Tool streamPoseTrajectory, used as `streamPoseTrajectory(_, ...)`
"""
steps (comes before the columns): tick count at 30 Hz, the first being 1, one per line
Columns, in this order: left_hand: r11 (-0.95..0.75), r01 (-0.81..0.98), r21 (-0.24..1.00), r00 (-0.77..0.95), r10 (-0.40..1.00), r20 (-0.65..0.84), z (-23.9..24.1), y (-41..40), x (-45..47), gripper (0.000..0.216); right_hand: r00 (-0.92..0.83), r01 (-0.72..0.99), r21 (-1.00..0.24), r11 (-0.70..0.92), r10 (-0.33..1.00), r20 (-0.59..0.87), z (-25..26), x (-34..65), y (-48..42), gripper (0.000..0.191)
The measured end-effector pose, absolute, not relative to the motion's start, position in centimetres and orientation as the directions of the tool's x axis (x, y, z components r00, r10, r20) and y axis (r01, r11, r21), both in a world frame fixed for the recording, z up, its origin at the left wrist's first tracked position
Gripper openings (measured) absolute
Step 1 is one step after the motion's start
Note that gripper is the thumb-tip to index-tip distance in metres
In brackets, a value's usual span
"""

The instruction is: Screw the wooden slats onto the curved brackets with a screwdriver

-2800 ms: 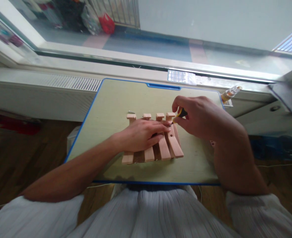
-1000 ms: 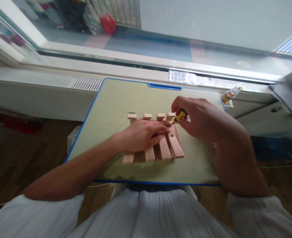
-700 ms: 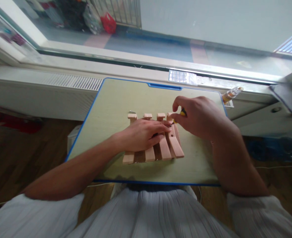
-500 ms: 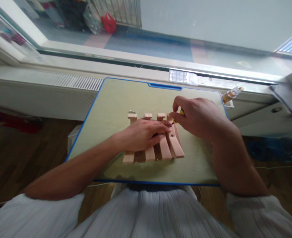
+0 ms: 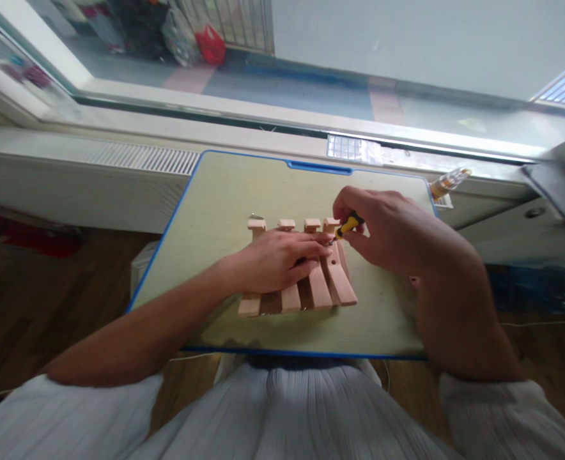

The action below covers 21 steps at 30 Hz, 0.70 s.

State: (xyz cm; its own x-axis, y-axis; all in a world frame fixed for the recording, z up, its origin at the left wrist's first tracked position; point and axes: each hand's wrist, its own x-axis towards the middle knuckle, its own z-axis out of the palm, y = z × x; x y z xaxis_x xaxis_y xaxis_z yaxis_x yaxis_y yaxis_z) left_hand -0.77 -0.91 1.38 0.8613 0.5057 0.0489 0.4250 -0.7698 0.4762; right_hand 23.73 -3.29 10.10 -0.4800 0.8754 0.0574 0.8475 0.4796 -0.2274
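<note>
A slatted wooden rack (image 5: 321, 287) lies flat in the middle of the pale green table (image 5: 215, 211). My left hand (image 5: 275, 259) rests flat on the slats with its fingers stretched out, pressing the rack down. My right hand (image 5: 388, 227) is closed round a small yellow and black screwdriver (image 5: 349, 225). The screwdriver's tip points down and to the left, at the rightmost slat near its far end, just beyond my left fingertips. A screw hole (image 5: 335, 261) shows in that slat.
The table has a blue rim and a blue handle slot (image 5: 317, 167) at its far edge. Behind it runs a white sill with a vent grille (image 5: 139, 158) and a window. A clear-handled tool (image 5: 448, 180) lies on the sill at the right.
My right hand has rolled back and forth round the screwdriver; the yellow handle was nearly hidden half a second ago and shows again. The left hand and the rack have stayed put.
</note>
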Motion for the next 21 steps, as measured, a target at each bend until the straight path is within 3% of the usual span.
streamPoseTrajectory(11, -0.769, 0.435, 0.468, 0.858, 0.512, 0.045, 1.48, -0.94, -0.73, 0.041, -0.474, 0.86, -0.164, 0.484, 0.875, 0.095, 9.78, 23.69, -3.04, 0.022)
streamPoseTrajectory(21, -0.752, 0.451, 0.48, 0.852, 0.524, 0.021, 1.61, -0.93, -0.66, 0.038, -0.372, 0.924, -0.077, 0.374, 0.928, 0.04, 9.86, 23.13, -2.79, 0.024)
